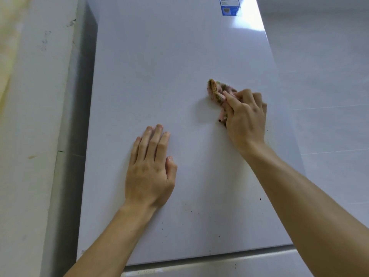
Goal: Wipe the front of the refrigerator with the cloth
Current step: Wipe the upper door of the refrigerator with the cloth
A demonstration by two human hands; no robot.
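Now the small crumpled pink-and-tan cloth [216,90] is held against the pale grey refrigerator door [159,66], right of its middle, pinched in the curled grip of the right hand [244,114]. The left hand [149,168] is laid flat on the door, fingers [153,140] straight.

Two hands: one left hand [149,168] near left, one right hand [245,114] farther right. One cloth [216,90], gripped by the right hand. One fridge [159,66] with two doors showing: one upper door [199,186] and, at the near edge, a strip of one lower door [219,264]. One sticker [229,6], far right. Dark specks [260,199], near right: several, too fine to count exactly.
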